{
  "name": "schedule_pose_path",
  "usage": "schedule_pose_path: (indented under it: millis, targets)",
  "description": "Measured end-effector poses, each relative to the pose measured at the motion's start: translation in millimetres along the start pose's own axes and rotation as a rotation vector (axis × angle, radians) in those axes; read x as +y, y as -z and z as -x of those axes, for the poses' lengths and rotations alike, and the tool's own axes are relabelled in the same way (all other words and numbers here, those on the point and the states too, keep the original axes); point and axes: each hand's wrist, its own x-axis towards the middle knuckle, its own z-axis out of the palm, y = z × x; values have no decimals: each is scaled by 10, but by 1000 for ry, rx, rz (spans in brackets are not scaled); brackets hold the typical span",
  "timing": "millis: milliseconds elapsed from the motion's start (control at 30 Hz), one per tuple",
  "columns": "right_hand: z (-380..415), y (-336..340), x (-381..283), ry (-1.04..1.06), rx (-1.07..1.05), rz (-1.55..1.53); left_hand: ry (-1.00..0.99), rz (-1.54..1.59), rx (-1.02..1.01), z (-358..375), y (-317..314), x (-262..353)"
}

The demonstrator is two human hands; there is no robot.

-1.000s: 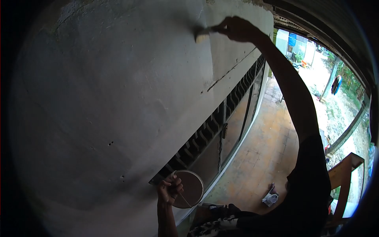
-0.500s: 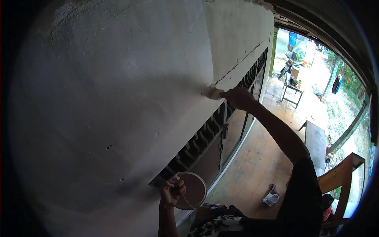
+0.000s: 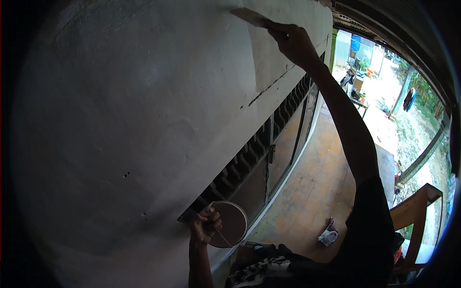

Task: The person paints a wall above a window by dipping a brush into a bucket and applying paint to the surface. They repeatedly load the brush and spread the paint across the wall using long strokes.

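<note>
High against the wall (image 3: 144, 96), my right hand (image 3: 298, 47) is closed around the handle of a wide flat paintbrush (image 3: 250, 18). The brush points up and left, its tip close to the upper wall. Low in the view, my left hand (image 3: 205, 226) grips the thin wire handle of a round paint bucket (image 3: 230, 223), which hangs beside the wall with brownish-grey contents showing. A darker painted area meets a paler strip of wall (image 3: 273, 57), where a dark crack (image 3: 269, 92) runs diagonally.
Below the wall runs a window with a dark metal grille (image 3: 240, 168). On the tiled floor (image 3: 297, 192) far below lies a white cup-like item (image 3: 328, 237). A wooden chair (image 3: 418, 211) and a grey bench (image 3: 385, 165) stand at right.
My right hand has moved the paintbrush up and away from the crack's left end to the upper wall. My left hand still holds the bucket, with the view slightly shifted.
</note>
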Motion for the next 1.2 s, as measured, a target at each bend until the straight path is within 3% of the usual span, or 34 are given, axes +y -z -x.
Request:
schedule_pose_path:
  millis: [167, 300, 367, 433, 467, 500, 533, 600, 667, 733, 767, 833, 867, 900, 967, 1033, 1067, 1200]
  targets:
    - [982, -405, -109, -152, -367, 74, -14, -8, -14, -1, 31, 16]
    - [1631, -524, -70, -94, -873, 341, -3, -14, -32, -36, 39, -14]
    - [1490, -450, -173, -97, -888, 360, -2, -38, -17, -54, 23, -18]
    - [1181, -355, -239, -67, -1033, 443, 40, -21, -44, -55, 53, -15]
    - [1027, -308, -266, -149, -1046, 406, 42, -25, -39, -34, 60, -13]
    - [897, -360, -146, -84, -1025, 436, 35, -24, -42, -28, 64, -3]
    - [704, -279, -145, 78, -872, 421, 29, -22, -46, -19, 65, 0]
    - [198, -203, -98, -119, -733, 357, 24, -22, -59, 0, 57, -6]
    - [-243, 53, -230, 13, -583, 367, 4, -26, -73, 22, 33, 19]
    - [-712, 181, -104, -41, -182, 181, -3, -24, -35, 56, -12, 24]
    - [-835, 302, -199, -34, -182, 180, -9, -20, -37, 61, -28, 25]
    - [-1039, 465, -454, -28, 93, 1, -19, -47, 6, 81, -40, 46]
    - [-1061, 382, -441, -49, 41, 61, -24, -48, 10, 91, -38, 56]
    - [-1030, 102, -187, 309, 225, -35, -26, -48, -5, 101, -29, 66]
    - [-627, -87, -230, -51, -81, -27, -28, -46, -20, 116, -19, 76]
    - [-64, -478, -47, 87, 50, -144, -58, -38, 1, 132, -18, 74]
    - [249, -444, -152, -78, -77, -130, -60, -34, 2, 145, -17, 68]
    - [1395, -504, -39, -157, -394, 31, -60, -18, 25, 157, 20, 73]
